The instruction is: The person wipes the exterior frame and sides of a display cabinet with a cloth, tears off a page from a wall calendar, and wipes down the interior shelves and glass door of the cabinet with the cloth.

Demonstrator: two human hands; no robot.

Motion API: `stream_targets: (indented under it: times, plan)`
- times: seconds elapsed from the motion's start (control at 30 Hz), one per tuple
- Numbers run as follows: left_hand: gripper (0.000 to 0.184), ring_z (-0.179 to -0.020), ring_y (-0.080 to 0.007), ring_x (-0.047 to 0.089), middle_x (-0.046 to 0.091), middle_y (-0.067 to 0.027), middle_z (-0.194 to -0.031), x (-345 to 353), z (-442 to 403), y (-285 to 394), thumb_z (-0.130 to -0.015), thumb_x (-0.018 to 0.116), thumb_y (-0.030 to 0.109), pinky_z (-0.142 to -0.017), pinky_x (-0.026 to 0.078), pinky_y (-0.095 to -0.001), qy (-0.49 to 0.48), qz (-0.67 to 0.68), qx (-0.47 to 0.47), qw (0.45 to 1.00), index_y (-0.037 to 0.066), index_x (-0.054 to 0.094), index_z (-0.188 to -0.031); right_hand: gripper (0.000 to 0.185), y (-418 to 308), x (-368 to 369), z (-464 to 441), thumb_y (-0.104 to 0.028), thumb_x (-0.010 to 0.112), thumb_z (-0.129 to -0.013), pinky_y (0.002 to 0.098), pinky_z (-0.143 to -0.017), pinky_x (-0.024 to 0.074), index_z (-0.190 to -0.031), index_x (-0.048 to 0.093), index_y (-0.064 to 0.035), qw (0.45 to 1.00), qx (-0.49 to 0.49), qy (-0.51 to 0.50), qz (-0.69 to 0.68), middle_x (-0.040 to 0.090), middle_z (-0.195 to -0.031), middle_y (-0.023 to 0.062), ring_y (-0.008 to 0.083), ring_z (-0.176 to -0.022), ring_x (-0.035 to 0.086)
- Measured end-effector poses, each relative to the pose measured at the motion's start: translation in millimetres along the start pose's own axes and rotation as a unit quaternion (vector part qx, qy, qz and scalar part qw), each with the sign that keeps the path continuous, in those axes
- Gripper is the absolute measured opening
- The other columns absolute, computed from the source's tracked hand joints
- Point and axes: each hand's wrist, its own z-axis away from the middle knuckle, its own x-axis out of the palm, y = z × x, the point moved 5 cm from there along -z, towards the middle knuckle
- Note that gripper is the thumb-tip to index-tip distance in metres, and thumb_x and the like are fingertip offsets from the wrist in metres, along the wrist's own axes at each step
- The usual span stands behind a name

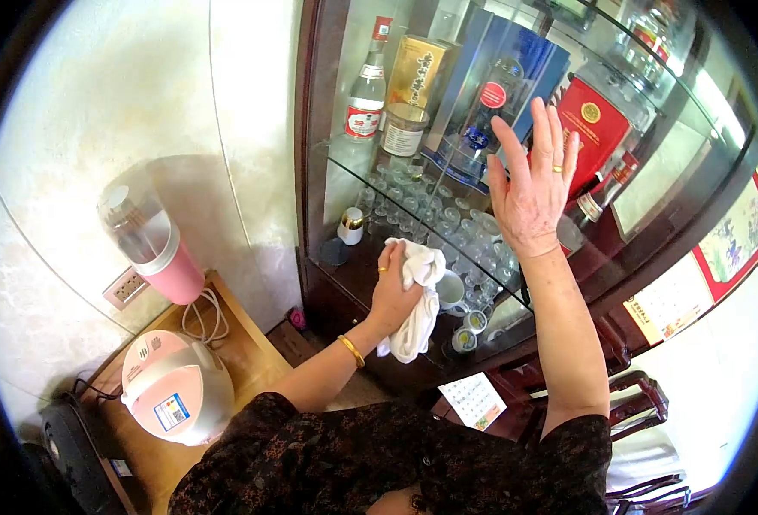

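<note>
My left hand (393, 293) is closed on a bunched white cloth (415, 322) at the front edge of the cabinet's lower shelf. Just right of the cloth stands a white mug (452, 292), with small glass cups (465, 340) near it. Many small stemmed glasses (447, 225) fill the shelf behind. My right hand (533, 184) is raised with its fingers stretched out, holding nothing. It appears in front of the upper glass shelf, nearest to a red box (591, 129) and a clear bottle with a blue label (475, 142); whether it touches anything I cannot tell.
On the upper shelf stand a red-capped liquor bottle (368, 90), a gold box (415, 73) and a blue box (516, 64). At left, a pink rice cooker (177, 386) and a pink blender (163, 249) rest on a wooden stand (254, 356). A calendar sheet (473, 401) lies below.
</note>
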Motion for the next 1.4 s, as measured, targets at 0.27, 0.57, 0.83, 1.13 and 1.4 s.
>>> stream_targets:
  times: [0.27, 0.57, 0.83, 1.13, 1.4]
  plan:
    - [0.070, -0.124, -0.0371, 0.024, 0.019, -0.0227, -0.133, -0.7, 0.5, 4.0, -0.071, 0.056, 0.009, -0.103, 0.024, -0.0371, -0.026, 0.048, -0.020, 0.998, -0.002, 0.024, -0.133, 0.046, -0.1, 14.7, -0.4, -0.020, 0.062, -0.075, 0.0456, -0.104, 0.0171, -0.120, 0.049, -0.0200, 0.994, 0.018, -0.050, 0.098, 0.030, -0.138, 0.0117, 0.0287, -0.128, 0.028]
    - [0.072, -0.121, -0.0395, 0.030, 0.017, -0.0220, -0.135, -8.9, -1.6, 7.7, -0.072, 0.057, 0.008, -0.099, 0.032, -0.0386, -0.017, 0.022, 0.021, 0.999, -0.002, 0.018, -0.132, 0.043, -1.7, 17.9, -1.7, -0.027, 0.063, -0.074, 0.0478, -0.104, 0.0179, -0.116, 0.053, -0.0255, 0.985, 0.020, -0.070, 0.159, 0.029, -0.138, 0.0115, 0.0284, -0.127, 0.027]
    - [0.074, -0.127, -0.0385, 0.021, 0.016, -0.0241, -0.139, -7.1, -5.9, 9.3, -0.071, 0.056, 0.012, -0.104, 0.023, -0.0371, -0.066, 0.052, -0.001, 0.996, -0.006, 0.018, -0.132, 0.045, -3.6, 11.7, -1.0, -0.024, 0.064, -0.072, 0.0484, -0.104, 0.0191, -0.116, 0.053, -0.0233, 0.986, 0.012, -0.071, 0.151, 0.028, -0.139, 0.0114, 0.0283, -0.128, 0.026]
    - [0.079, -0.130, -0.0403, 0.013, 0.005, -0.0267, -0.141, 0.3, -1.2, 10.2, -0.072, 0.055, 0.015, -0.104, 0.022, -0.0369, -0.091, 0.058, 0.018, 0.994, -0.007, 0.012, -0.134, 0.050, -1.2, 20.2, 0.2, -0.030, 0.060, -0.076, 0.0492, -0.104, 0.0177, -0.124, 0.045, -0.0231, 0.970, 0.016, -0.133, 0.202, 0.023, -0.140, 0.0148, 0.0298, -0.131, 0.020]
    - [0.078, -0.129, -0.0383, 0.019, 0.002, -0.0240, -0.143, 2.3, -0.7, 15.0, -0.071, 0.055, 0.014, -0.102, 0.027, -0.0356, -0.095, 0.046, 0.002, 0.994, -0.006, 0.012, -0.134, 0.050, -0.8, 22.0, 1.7, -0.032, 0.058, -0.079, 0.0504, -0.104, 0.0177, -0.126, 0.043, -0.0225, 0.972, 0.011, -0.136, 0.191, 0.017, -0.142, 0.0155, 0.0302, -0.133, 0.014]
